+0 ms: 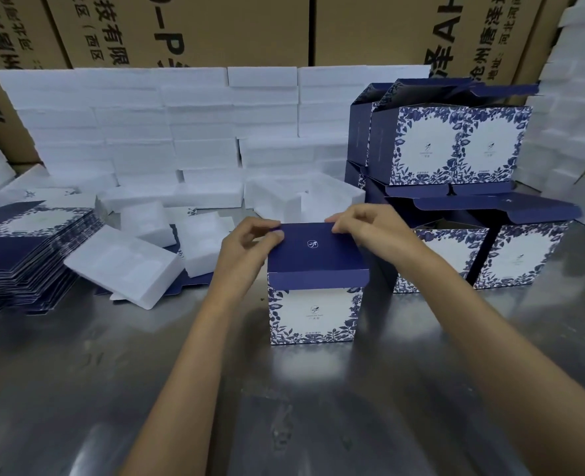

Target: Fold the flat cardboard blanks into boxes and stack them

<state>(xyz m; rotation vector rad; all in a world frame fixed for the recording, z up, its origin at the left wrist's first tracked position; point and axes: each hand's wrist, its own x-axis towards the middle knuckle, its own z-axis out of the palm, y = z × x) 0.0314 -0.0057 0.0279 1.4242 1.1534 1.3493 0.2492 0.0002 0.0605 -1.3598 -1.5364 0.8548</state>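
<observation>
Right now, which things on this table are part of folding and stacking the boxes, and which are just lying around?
Part of the job:
- box being folded, its far top edge pinched by the left hand and right hand
- flat blanks, stacked at left
- finished boxes, stacked at right

Lying about:
- loose white foam trays
- foam blocks stacked behind
- brown cartons

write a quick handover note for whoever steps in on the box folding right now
Left hand and right hand both pinch the far edge of the navy lid on the box standing mid-table.
Done: folded boxes, flaps open, stacked at right.
Left: finish this box and stack it, then work through the flat blanks piled at left.
White foam trays lie loose behind.
</observation>
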